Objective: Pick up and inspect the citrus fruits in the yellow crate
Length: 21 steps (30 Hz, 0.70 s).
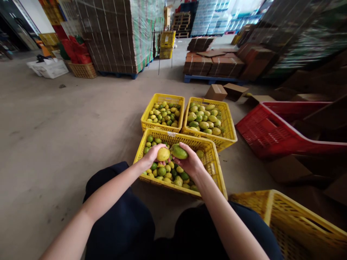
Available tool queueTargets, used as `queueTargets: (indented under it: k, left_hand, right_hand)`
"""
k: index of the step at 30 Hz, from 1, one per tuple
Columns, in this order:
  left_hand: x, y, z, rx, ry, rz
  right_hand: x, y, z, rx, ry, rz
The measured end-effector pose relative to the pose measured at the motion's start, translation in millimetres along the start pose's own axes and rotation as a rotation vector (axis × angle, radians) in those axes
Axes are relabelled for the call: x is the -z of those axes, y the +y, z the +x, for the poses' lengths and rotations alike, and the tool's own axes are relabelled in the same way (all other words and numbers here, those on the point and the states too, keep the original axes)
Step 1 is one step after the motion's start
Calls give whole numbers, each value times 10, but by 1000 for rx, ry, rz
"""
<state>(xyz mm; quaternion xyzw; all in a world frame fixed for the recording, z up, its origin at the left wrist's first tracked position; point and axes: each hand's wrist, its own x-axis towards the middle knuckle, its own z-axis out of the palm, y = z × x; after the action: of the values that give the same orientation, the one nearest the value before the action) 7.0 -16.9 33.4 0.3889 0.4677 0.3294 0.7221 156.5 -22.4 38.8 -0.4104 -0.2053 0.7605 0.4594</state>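
My left hand (152,154) is closed around a yellow lemon (163,154), and the fruit's front faces up. Close beside it, my right hand (193,161) grips a larger green lemon (179,151). Both hands hover over the nearest yellow crate (220,177), in which lots of green and yellow lemons (162,171) lie loose. Behind it stand two more yellow crates: the left crate (142,123) holds smaller mixed fruit, while the right crate (229,115) contains larger green-yellow ones. Some fingers are hidden beneath the fruit.
A red crate (255,126) with cardboard in it stands at the right. Another yellow crate (271,206) is by my right knee. Open cardboard boxes (217,92) lie farther back, near a blue pallet (200,78) of flat cardboard. Wrapped stacks (114,36) rise behind.
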Motion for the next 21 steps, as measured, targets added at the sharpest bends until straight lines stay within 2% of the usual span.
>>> queueTargets:
  k: [4,15,21]
  left_hand:
    - [16,-14,17,-11,-28,-19]
    - [3,-43,6,-154,-95,14]
    - [-17,-21,18,-90,-13,-2]
  right_hand:
    - [22,12,22,8,-20,-35]
    - [38,1,25,33,-44,-101]
    - [36,15,22,55,-32,-115]
